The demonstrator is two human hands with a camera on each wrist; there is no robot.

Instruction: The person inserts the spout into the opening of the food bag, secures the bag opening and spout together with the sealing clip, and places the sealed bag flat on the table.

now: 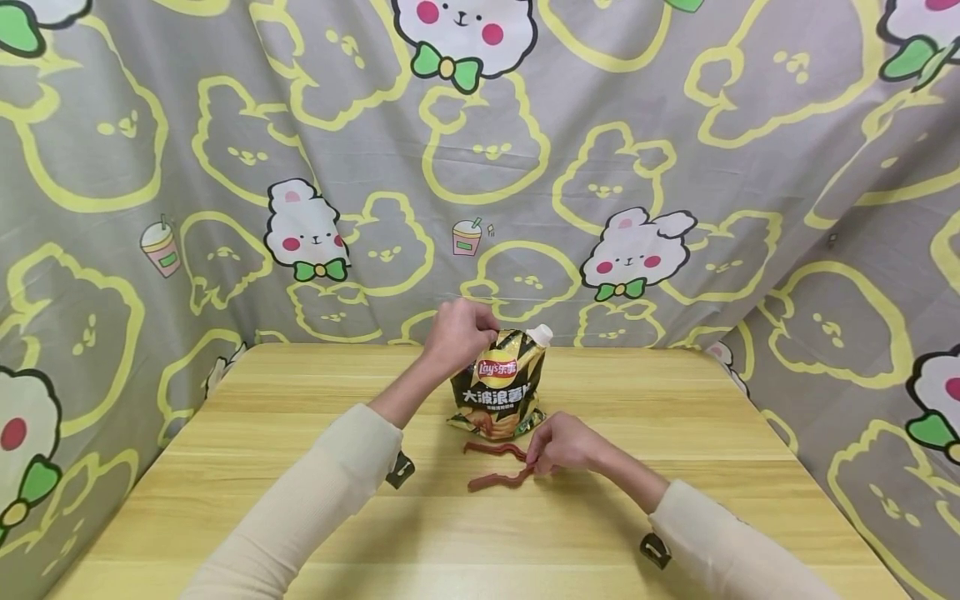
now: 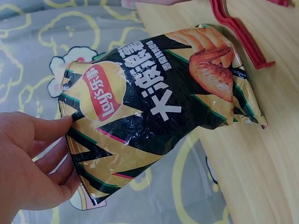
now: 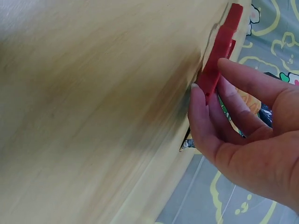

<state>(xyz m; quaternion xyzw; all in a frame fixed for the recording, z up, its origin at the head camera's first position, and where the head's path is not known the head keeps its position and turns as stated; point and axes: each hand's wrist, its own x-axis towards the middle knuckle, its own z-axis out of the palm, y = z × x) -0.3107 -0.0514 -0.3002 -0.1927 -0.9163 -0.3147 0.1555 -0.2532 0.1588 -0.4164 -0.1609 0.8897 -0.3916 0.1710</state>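
A black and gold Lay's chip bag (image 1: 487, 398) stands upright on the table, its lower end resting on the wood. My left hand (image 1: 455, 335) pinches the bag's top edge between thumb and fingers, as the left wrist view also shows on the bag (image 2: 140, 105). In front of the bag, just above or on the table, is a red bag clip (image 1: 498, 481) with its two wavy arms spread apart, pointing left. My right hand (image 1: 564, 446) pinches the clip's joined end. Thumb and fingers of that hand meet on the clip (image 3: 218, 58) in the right wrist view.
A wooden table (image 1: 300, 517) spreads beneath both hands. Behind it hangs a grey patterned curtain (image 1: 360, 158). A white cap-like thing (image 1: 539, 335) shows at the bag's upper right corner. Small dark pieces (image 1: 401, 471) sit by each forearm.
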